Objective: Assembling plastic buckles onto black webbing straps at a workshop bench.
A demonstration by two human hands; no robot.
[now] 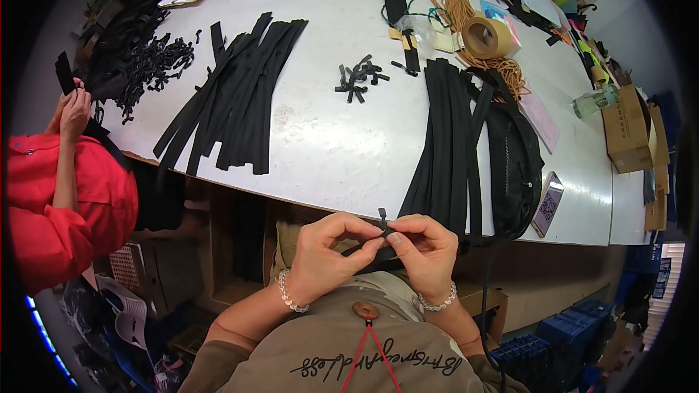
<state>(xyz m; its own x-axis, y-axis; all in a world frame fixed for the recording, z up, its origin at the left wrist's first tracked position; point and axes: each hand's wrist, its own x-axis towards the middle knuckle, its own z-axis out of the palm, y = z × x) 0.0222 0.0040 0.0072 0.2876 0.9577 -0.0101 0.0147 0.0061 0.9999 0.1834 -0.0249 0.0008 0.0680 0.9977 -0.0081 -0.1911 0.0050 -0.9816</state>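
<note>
Just off the table's near edge, my left hand [325, 253] and my right hand [424, 251] meet fingertip to fingertip. Both are closed in a pinch on a small black zipper slider [383, 215], whose pull tab sticks up between them. A black zipper strip [380, 257] runs below my fingers; its end at the slider is hidden by them. Ahead, a small heap of black zipper sliders [360, 78] lies on the white table. Long black zipper strips [445, 138] hang over the edge beyond my right hand.
More black strips [244, 102] lie fanned out to the left, near a larger heap of sliders [156, 58]. A co-worker in red [69, 204] handles a black strip at far left. At right are a black bag [513, 167], a phone [548, 204], a tape roll [486, 36] and a cardboard box [628, 131].
</note>
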